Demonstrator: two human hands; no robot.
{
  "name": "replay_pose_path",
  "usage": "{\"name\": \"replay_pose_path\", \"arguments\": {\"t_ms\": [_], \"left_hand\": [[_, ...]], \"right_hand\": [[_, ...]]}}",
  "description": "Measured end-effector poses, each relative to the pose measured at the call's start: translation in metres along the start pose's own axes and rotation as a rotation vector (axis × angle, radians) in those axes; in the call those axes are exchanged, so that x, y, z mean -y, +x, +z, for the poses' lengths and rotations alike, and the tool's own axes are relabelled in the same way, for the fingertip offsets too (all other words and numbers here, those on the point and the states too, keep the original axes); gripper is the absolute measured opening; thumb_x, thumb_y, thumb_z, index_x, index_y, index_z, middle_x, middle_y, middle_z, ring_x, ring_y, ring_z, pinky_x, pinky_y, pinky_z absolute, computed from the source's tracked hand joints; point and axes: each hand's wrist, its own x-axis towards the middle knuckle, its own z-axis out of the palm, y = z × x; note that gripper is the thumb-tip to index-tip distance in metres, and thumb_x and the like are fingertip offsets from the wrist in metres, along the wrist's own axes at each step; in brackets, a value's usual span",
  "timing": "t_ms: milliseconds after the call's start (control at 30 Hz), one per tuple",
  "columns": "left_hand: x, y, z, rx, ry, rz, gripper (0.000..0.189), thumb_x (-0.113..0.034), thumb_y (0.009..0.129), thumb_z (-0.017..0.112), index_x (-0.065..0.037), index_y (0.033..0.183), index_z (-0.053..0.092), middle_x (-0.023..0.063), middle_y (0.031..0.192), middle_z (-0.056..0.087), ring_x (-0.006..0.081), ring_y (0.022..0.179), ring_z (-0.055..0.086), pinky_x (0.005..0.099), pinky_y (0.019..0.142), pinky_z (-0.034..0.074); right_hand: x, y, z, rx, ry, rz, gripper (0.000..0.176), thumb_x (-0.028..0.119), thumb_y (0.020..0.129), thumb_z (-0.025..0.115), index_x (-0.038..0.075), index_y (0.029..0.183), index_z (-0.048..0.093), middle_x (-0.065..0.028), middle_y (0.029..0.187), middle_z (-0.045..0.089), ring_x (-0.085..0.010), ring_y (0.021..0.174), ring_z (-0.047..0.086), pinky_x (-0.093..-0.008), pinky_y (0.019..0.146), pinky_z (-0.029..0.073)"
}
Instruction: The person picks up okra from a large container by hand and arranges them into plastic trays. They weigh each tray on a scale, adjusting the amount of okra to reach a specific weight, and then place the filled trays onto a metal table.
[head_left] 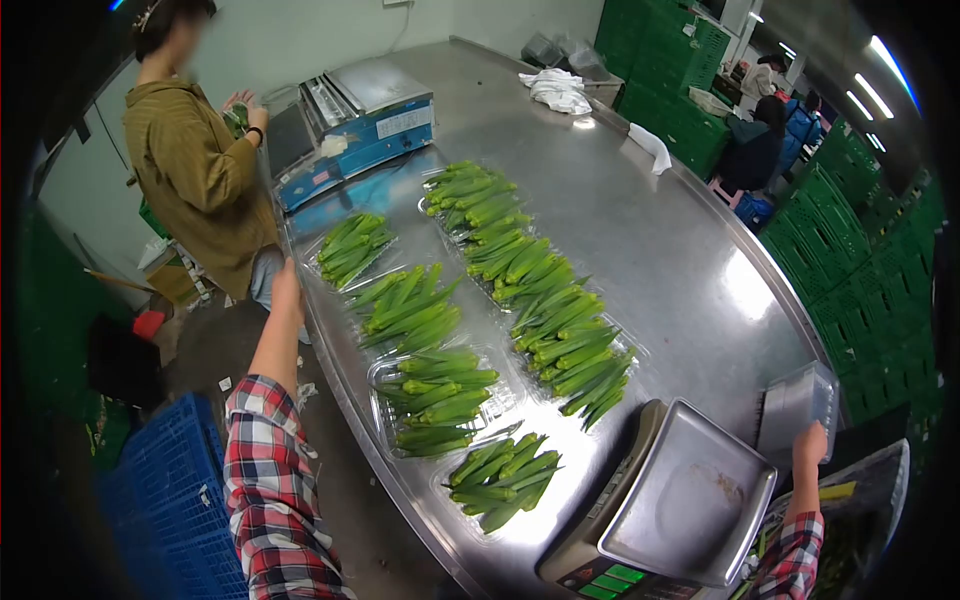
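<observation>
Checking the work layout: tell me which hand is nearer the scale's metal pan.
Right. The right hand is just beyond the metal pan's right side, at the clear plastic containers; the left hand is well away, by the table's left edge.

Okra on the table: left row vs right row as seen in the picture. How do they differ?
Spacing: the left okra row has visible gaps between bunches; the right okra row runs almost unbroken.
Reach: the left okra row comes down closer to the wearer; the right okra row extends farther up the table.
Shared: both are green pods with clear plastic packaging visible around them.
</observation>
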Motion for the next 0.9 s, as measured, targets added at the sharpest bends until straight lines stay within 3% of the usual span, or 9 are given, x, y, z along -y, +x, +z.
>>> {"name": "replay_pose_path", "arguments": {"t_ms": [100, 267, 333, 367, 400, 467, 633, 767, 900], "left_hand": [[0.008, -0.036, -0.014, 0.008, -0.073, 0.244, 0.029, -0.035, 0.09, 0.051, -0.008, 0.099, 0.055, -0.0007, 0.079, 0.051, 0.0114, 0.068, 0.049, 0.0247, 0.065, 0.042], [-0.002, -0.158, -0.024, 0.19, -0.088, 0.207, 0.034, -0.026, 0.092, 0.047, -0.002, 0.116, 0.052, 0.0098, 0.102, 0.059, 0.0136, 0.082, 0.057, 0.0248, 0.073, 0.048], [-0.01, -0.209, -0.02, 0.269, -0.06, 0.202, 0.036, -0.026, 0.093, 0.047, 0.0, 0.117, 0.051, 0.0117, 0.102, 0.06, 0.0149, 0.083, 0.058, 0.0252, 0.075, 0.048], [-0.004, -0.22, -0.025, 0.346, -0.019, 0.263, 0.036, -0.026, 0.093, 0.046, 0.0, 0.118, 0.05, 0.0105, 0.101, 0.06, 0.0137, 0.083, 0.057, 0.0246, 0.076, 0.047], [-0.001, -0.231, -0.023, 0.421, 0.008, 0.304, 0.036, -0.026, 0.095, 0.044, -0.001, 0.119, 0.05, 0.009, 0.099, 0.059, 0.012, 0.082, 0.056, 0.0238, 0.076, 0.046], [-0.002, -0.277, -0.016, 0.542, 0.119, 0.402, 0.035, -0.023, 0.095, 0.043, 0.002, 0.119, 0.049, 0.0093, 0.096, 0.059, 0.0117, 0.082, 0.057, 0.0254, 0.077, 0.047], [0.023, -0.431, 0.023, 0.945, 0.199, 0.454, 0.03, -0.014, 0.094, 0.042, 0.003, 0.118, 0.05, 0.0124, 0.097, 0.06, 0.0155, 0.085, 0.059, 0.0309, 0.082, 0.046], [0.08, -0.547, 0.051, 1.441, 0.403, 0.431, 0.026, -0.005, 0.087, 0.05, 0.001, 0.112, 0.054, 0.0112, 0.098, 0.063, 0.0186, 0.092, 0.059, 0.0309, 0.085, 0.044], [0.151, -0.654, 0.069, 1.835, 0.662, 0.78, 0.038, -0.018, 0.074, 0.07, -0.001, 0.104, 0.055, 0.0146, 0.095, 0.058, 0.0315, 0.088, 0.056, 0.0365, 0.076, 0.046]], "right_hand": [[-0.001, 0.008, 0.004, 0.021, 0.033, -0.017, 0.02, 0.01, 0.081, 0.048, -0.001, 0.095, 0.057, -0.0187, 0.092, 0.061, -0.0367, 0.088, 0.06, -0.0441, 0.074, 0.049], [0.007, -0.008, -0.023, -0.049, 0.277, -0.046, 0.038, 0.022, 0.083, 0.053, 0.0, 0.114, 0.053, -0.0207, 0.103, 0.059, -0.0337, 0.098, 0.057, -0.0426, 0.085, 0.045], [0.018, -0.02, -0.071, 0.165, 0.204, -0.115, 0.037, 0.016, 0.082, 0.05, 0.001, 0.115, 0.05, -0.0212, 0.114, 0.055, -0.0354, 0.106, 0.052, -0.0421, 0.09, 0.042], [0.006, -0.015, -0.029, -0.048, 0.452, -0.049, 0.034, 0.011, 0.081, 0.05, 0.002, 0.114, 0.051, -0.02, 0.111, 0.056, -0.036, 0.103, 0.053, -0.0426, 0.088, 0.042], [0.013, -0.035, -0.086, -0.066, 0.463, -0.088, 0.023, 0.007, 0.078, 0.053, 0.004, 0.101, 0.055, -0.0192, 0.1, 0.058, -0.0377, 0.096, 0.054, -0.0445, 0.083, 0.043], [-0.001, -0.047, -0.074, -0.405, 0.59, -0.184, 0.009, 0.009, 0.075, 0.059, 0.004, 0.075, 0.051, -0.0161, 0.08, 0.055, -0.0371, 0.08, 0.053, -0.0466, 0.07, 0.041], [-0.08, -0.177, -0.12, -0.591, 0.756, -0.307, 0.012, 0.001, 0.078, 0.058, 0.004, 0.09, 0.058, -0.0114, 0.08, 0.052, -0.0295, 0.079, 0.05, -0.0369, 0.069, 0.04], [-0.154, -0.313, -0.115, -0.423, 0.857, -0.089, 0.017, -0.003, 0.075, 0.057, 0.003, 0.091, 0.059, -0.0119, 0.085, 0.056, -0.0294, 0.082, 0.051, -0.0356, 0.074, 0.04], [-0.207, -0.438, -0.086, -0.294, 0.82, 0.123, 0.015, -0.007, 0.077, 0.056, 0.002, 0.089, 0.058, -0.0123, 0.082, 0.055, -0.0293, 0.078, 0.052, -0.0336, 0.072, 0.041]]}}
